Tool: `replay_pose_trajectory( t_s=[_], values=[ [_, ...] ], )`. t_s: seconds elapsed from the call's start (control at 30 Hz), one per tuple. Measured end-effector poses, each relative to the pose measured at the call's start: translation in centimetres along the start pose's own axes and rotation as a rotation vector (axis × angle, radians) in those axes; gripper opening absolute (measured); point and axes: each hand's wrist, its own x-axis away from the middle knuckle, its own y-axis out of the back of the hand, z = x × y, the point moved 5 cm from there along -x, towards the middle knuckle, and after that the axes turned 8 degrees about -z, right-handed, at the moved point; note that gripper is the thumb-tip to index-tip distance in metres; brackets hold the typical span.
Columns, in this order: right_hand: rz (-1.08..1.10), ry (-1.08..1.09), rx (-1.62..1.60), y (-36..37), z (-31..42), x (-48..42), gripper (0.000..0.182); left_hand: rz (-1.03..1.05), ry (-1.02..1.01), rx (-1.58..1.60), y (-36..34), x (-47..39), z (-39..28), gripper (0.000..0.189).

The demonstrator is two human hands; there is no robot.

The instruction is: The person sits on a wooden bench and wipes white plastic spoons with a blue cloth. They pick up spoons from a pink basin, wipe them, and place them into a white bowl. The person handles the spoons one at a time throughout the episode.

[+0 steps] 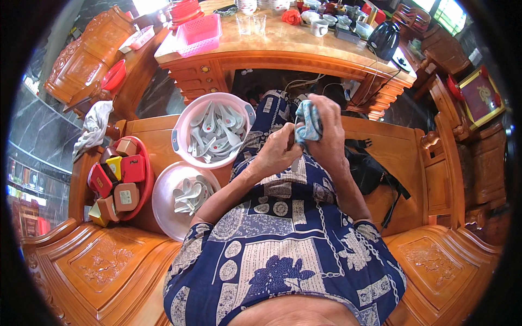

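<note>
My left hand (276, 151) grips a white soup spoon (295, 165), mostly hidden by my fingers, with its handle tip showing below them. My right hand (329, 129) presses a blue patterned cloth (308, 124) against the spoon's upper part, over my lap. To the left stands a pale pink basin (178, 151) with grey handles. Inside it lie many white ceramic spoons (222, 126), some with red flower marks. A whitish bowl (167, 220) beside it holds a smaller heap of similar spoons (191, 195), close to my left forearm.
A red tray (147, 179) of small boxes (126, 197) stands far left, near a white cloth (93, 126) on the armrest. A black bag (365, 171) lies right on the wooden bench (395, 150). Ahead, a table (281, 47) carries a pink basket (200, 34), glasses (251, 25) and an electric kettle (384, 40).
</note>
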Motion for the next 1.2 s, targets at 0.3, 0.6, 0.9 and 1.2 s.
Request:
replay_pose_trajectory(
  t_s=[0.3, 0.6, 0.9, 1.2],
  values=[
    [0.193, 0.058, 0.016, -0.6, -0.7, 0.9, 0.064, 0.035, -0.017, 0.016, 0.8, -0.2, -0.3, 0.021],
    [-0.027, -0.026, 0.015, -2.2, -2.3, 0.7, 0.063, -0.005, 0.063, 0.115, 1.7, -0.6, 1.2, 0.017],
    [-0.085, -0.013, 0.054, -3.0, -1.7, 1.9, 0.053, -0.122, 0.100, 0.246, 1.9, -0.7, 1.9, 0.024],
    [0.092, -0.164, -0.297, -3.4, -3.2, 1.9, 0.032, -0.097, 0.132, 0.187, 1.7, -1.4, 2.2, 0.029]
  ],
)
